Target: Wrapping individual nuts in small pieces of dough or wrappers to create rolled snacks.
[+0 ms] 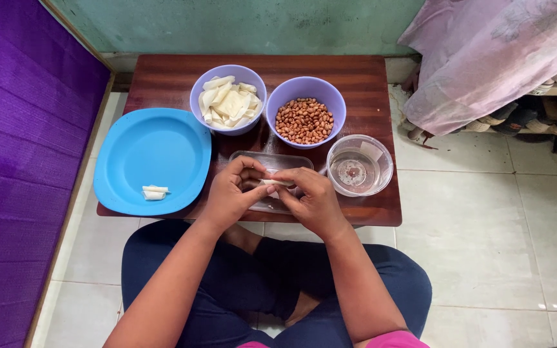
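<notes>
Over low table, both hands, left, right, pinching one white strip (two bowls behind)

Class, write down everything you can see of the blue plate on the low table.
The blue plate is wide and round-cornered, of smooth matt plastic by its look, with a raised rim and a shallow well. It lies flat at the left end of the dark wooden table, its left edge jutting past the tabletop. Two small pale rolled pieces rest near its front rim. The rest of the well is bare. Its upper right edge lies close to a lilac bowl of pale strips; neither hand touches it.
</notes>
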